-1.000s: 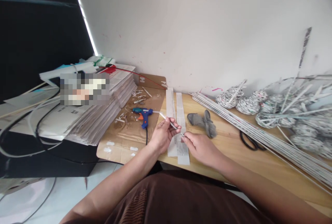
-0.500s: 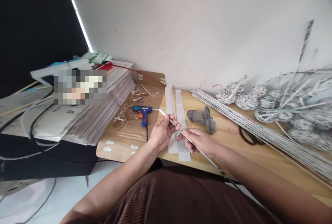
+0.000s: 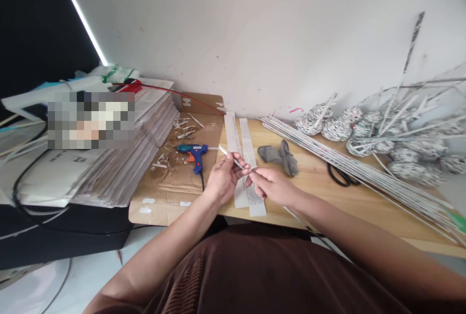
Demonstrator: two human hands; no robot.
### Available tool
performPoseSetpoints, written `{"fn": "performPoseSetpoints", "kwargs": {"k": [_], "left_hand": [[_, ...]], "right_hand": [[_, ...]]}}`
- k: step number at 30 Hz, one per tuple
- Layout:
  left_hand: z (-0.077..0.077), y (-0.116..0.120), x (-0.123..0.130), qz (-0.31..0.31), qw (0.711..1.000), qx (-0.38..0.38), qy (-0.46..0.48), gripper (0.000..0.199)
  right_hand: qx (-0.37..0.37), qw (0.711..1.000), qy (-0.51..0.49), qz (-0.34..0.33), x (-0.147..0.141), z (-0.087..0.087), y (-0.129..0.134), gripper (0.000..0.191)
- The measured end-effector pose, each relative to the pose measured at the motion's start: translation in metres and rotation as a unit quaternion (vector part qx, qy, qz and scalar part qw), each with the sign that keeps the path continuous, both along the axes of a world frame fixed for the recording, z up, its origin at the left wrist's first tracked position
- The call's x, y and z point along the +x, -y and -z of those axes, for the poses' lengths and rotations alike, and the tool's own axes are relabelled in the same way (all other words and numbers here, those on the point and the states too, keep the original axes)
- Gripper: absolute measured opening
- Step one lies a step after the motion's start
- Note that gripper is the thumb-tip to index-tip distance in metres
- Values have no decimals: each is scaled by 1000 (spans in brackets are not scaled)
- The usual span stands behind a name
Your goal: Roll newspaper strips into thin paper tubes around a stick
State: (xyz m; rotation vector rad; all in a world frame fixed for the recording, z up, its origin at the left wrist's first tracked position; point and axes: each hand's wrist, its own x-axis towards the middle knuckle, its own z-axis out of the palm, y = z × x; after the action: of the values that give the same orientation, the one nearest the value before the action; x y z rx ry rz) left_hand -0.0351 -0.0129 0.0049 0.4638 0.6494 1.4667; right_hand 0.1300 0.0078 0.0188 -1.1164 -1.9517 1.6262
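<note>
Between the fingers of my left hand point(image 3: 225, 175) is a thin rolled paper tube point(image 3: 223, 150), its pale end sticking out up and to the left. My right hand point(image 3: 271, 184) pinches the same tube a little further along, close to the left fingertips. Beyond the right hand the tube runs down toward my lap, partly hidden by the wrist. Under and behind the hands lie two printed paper strips point(image 3: 249, 140). A blue glue gun point(image 3: 196, 154) rests on a cardboard sheet point(image 3: 163, 197) left of my left hand.
A tall stack of paper point(image 3: 153, 134) stands at the left. Grey cloth point(image 3: 280, 155), black-handled scissors point(image 3: 340, 175) and a bundle of long paper tubes point(image 3: 349, 168) lie to the right. Woven paper balls point(image 3: 337, 129) sit against the wall. Paper scraps point(image 3: 185, 133) litter the cardboard.
The view has turned slightly right, so everything sits further left. My right hand has rolled over and its fingers are curled more tightly around the tube; both hands stay close together.
</note>
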Motion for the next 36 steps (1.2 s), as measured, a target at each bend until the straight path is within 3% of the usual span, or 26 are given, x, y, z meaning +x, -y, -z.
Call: {"fn": "performPoseSetpoints", "kwargs": {"k": [2,3,4,7,8,9,12,13,17,20,22,24,27,31,33,36], "left_hand": [[0,0,-2,10,1000,6,0,23],[0,-1,-3,12,1000,9,-2,23],[0,-1,-3,11,1000,13,-3,23],[1,-2,-6,8,1000,20,-7,21],[1,-3,-7,12,1000,21,-6,21],[0,-3,-8,17,1000,21,-4,21],[-1,-4,-10,27,1000,16,1,21],[-2,-4,-11,25,1000,14,0,21],[-6,-4,-16,22,1000,17,-8,20],[-9,-4,-20,44,999,26,-6,20],[-10,-6,-23,48,998,29,-4,20],[-9,-8,-26,37,999,30,-2,20],[-8,-9,-30,27,999,33,-3,21],[-8,-9,-31,35,999,31,-8,22],[-8,-9,-32,35,999,31,-7,22],[-7,-7,-34,40,999,36,-7,21]], "right_hand": [[-121,992,-38,-27,-1,-1,0,39],[-139,989,-42,-31,-1,-1,0,39],[-116,992,-35,-25,-2,-1,0,38],[57,998,15,24,-4,-3,3,35],[76,996,18,32,-6,-4,3,35],[55,998,8,30,-7,-4,4,36],[-118,992,-44,-14,-11,-6,3,41],[-139,989,-49,-20,-12,-6,2,42],[-89,995,-48,6,-16,-9,2,36],[-218,968,-120,-21,-18,-11,3,33],[-239,963,-124,-20,-18,-12,4,35],[-155,986,-67,10,-17,-14,6,39],[53,996,57,36,-18,-17,11,35],[324,931,165,42,-25,-20,20,23],[387,900,197,35,-29,-19,23,23],[392,895,211,34,-35,-17,27,25]]}}
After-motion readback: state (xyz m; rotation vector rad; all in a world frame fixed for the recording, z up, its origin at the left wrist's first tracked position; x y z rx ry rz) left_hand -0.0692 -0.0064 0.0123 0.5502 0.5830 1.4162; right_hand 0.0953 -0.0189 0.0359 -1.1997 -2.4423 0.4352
